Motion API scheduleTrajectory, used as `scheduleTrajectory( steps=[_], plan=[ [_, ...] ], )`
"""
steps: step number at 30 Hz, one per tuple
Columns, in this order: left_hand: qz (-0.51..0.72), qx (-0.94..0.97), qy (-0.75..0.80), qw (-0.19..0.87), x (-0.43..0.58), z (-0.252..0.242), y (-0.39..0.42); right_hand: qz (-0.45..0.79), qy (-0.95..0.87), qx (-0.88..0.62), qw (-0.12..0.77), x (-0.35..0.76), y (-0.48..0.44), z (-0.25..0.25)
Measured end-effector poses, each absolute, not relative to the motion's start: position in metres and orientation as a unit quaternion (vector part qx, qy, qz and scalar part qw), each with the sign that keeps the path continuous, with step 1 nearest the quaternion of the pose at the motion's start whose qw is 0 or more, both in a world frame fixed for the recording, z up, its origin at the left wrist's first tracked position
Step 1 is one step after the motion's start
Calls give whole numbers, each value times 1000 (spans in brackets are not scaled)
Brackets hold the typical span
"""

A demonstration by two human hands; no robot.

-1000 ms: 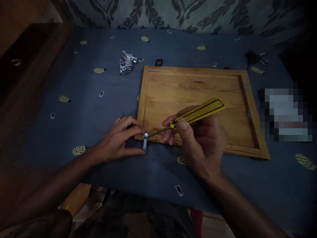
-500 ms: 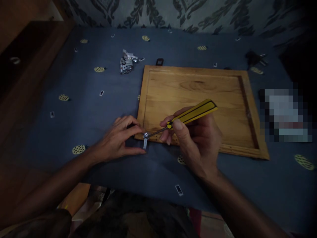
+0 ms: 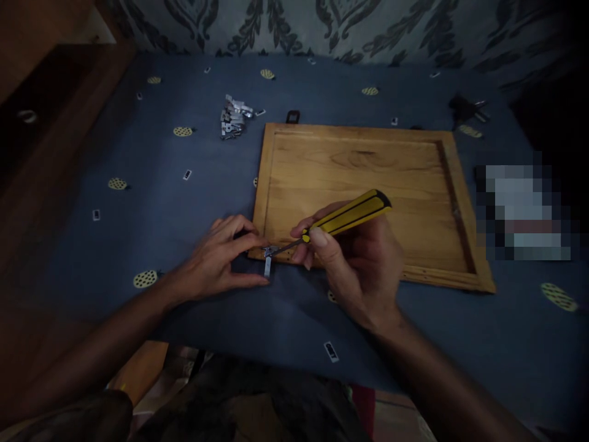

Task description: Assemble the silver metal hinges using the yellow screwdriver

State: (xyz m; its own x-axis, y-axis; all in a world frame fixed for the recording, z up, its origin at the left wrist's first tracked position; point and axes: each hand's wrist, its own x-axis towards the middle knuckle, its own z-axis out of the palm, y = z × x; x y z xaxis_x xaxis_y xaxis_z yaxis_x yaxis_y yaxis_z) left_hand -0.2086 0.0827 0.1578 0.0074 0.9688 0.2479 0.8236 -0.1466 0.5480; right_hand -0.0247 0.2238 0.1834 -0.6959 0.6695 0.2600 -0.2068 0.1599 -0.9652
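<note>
A framed wooden panel (image 3: 368, 159) lies flat on a blue patterned cloth (image 3: 161, 202). At its near left corner sits a small metal bracket (image 3: 268, 258) hanging over the edge. My left hand (image 3: 218, 258) pinches that bracket between thumb and forefinger and steadies it against the corner. My right hand (image 3: 359, 258) is closed round a yellow and black screwdriver (image 3: 345, 215), whose thin shaft slants down left with its tip on the bracket's top.
A heap of several metal brackets (image 3: 234, 116) lies on the cloth beyond the panel's far left corner. A dark object (image 3: 464, 109) sits at the far right. A blurred patch (image 3: 522, 212) lies right of the panel. Wooden furniture (image 3: 41, 123) borders the left.
The screwdriver handle has swung lower and leftward in my right hand, its tip staying on the bracket. My left hand has held still.
</note>
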Motion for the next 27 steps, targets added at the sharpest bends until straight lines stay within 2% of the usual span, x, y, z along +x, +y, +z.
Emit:
scheduleTrajectory(
  steps=[9, 16, 21, 27],
  plan=[
    [298, 697, 641, 121, -209, 157, 83, 622, -686, -157, 344, -24, 222, 184],
    [291, 689, 651, 125, -211, 153, 81, 642, -693, -144, 296, -32, 228, 197],
    [300, 683, 656, 116, -211, 149, 81, 611, -736, -134, 260, -37, 231, 208],
    [300, 676, 659, 137, -211, 151, 81, 615, -744, -81, 247, -37, 232, 211]
  ],
)
